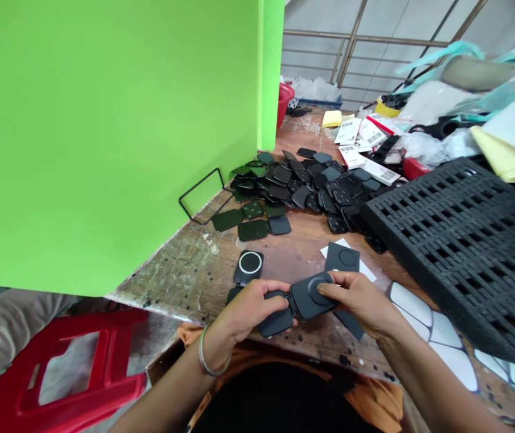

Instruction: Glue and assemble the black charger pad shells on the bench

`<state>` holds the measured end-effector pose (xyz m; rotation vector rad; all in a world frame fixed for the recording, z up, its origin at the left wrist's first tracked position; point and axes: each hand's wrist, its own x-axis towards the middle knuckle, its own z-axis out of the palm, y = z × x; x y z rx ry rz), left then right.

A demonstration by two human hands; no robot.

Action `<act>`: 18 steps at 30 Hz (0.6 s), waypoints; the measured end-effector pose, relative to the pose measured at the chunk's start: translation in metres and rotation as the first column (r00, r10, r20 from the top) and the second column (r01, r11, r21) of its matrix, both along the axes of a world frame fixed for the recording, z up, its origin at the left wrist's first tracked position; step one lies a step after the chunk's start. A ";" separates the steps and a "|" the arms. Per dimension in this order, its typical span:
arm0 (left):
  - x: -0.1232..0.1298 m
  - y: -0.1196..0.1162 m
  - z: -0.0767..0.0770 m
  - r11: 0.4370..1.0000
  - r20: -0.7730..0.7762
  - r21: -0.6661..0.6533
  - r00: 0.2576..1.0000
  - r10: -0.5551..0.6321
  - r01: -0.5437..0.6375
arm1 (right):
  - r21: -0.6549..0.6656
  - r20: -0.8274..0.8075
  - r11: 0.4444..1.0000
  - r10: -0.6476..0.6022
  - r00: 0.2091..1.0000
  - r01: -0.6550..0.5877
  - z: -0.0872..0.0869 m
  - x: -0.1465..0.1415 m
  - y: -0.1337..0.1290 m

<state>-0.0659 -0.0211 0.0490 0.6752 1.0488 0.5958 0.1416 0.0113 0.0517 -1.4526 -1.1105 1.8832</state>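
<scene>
White cards (348, 131) at the back carry barcodes and print too small to read. The black slotted tray (449, 243) is cut off at the right edge; the left hand (257, 310) partly hides a white-ringed folding piece (251, 263). Between the hands sits a dark hinged pad (302, 297), left fingers gripping one panel, the right hand (354, 294) pinching the other by its circle.

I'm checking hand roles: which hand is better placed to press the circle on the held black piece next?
Probably the right hand: its thumb rests at the circle, while the left hand grips the other panel of the black piece.
</scene>
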 end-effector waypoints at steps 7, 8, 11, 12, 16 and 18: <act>0.002 0.001 -0.004 1.000 -0.004 -0.010 1.000 -0.002 0.002 | 0.015 0.035 1.000 -0.008 0.999 0.007 0.000 0.002 0.000; 0.002 0.001 -0.005 1.000 -0.006 -0.010 1.000 -0.002 0.002 | 0.019 0.039 1.000 -0.006 0.999 0.006 -0.001 0.003 0.000; 0.002 0.001 -0.005 1.000 -0.011 -0.003 1.000 -0.003 0.003 | 0.033 0.048 0.999 0.002 0.999 -0.004 -0.004 0.005 0.000; 0.003 0.001 -0.005 1.000 -0.009 0.000 1.000 -0.004 0.004 | 0.040 0.051 0.999 0.006 0.999 -0.008 -0.005 0.005 0.000; 0.003 0.002 -0.004 1.000 0.001 0.006 1.000 -0.004 0.004 | 0.058 0.061 0.998 0.006 0.998 -0.009 -0.005 0.005 0.000; 0.003 0.002 -0.004 1.000 0.000 0.005 1.000 0.000 0.000 | 0.056 0.065 0.998 0.004 0.998 -0.008 -0.004 0.004 0.000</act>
